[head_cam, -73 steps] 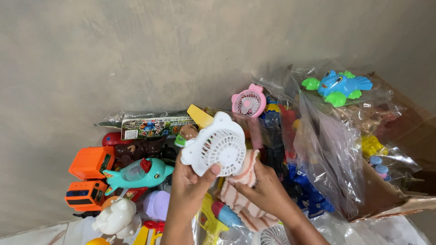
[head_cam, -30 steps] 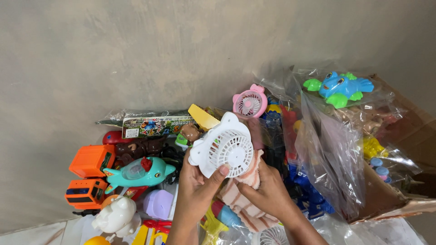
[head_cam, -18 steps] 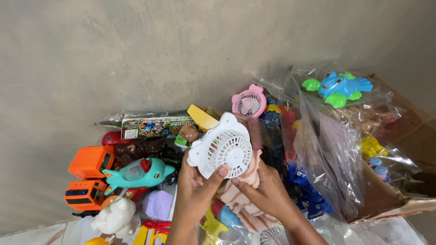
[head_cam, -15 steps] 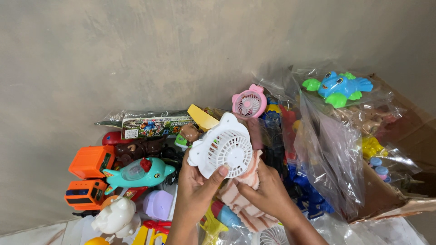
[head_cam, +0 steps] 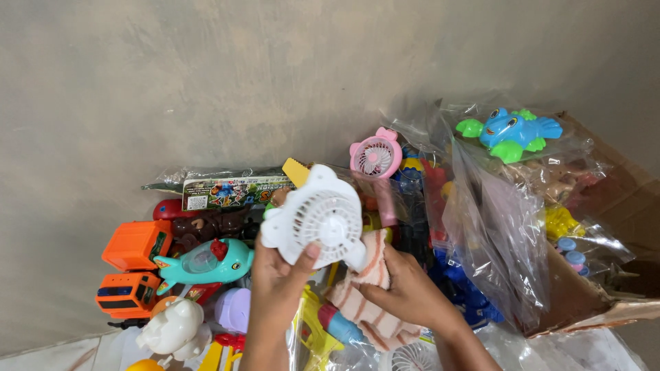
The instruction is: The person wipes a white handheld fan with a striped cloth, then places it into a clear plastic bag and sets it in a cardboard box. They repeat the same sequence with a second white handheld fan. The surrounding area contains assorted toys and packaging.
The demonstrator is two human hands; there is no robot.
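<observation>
Wiping underway: my left hand grips the white fan, my right hand presses a striped cloth against its edge.

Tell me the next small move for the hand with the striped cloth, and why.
Probably slide the striped cloth up across the grille of the white toy fan. The left hand holds the fan with its thumb on the grille, and the right hand presses the cloth only against the fan's lower right edge, so most of the face is uncovered.
</observation>
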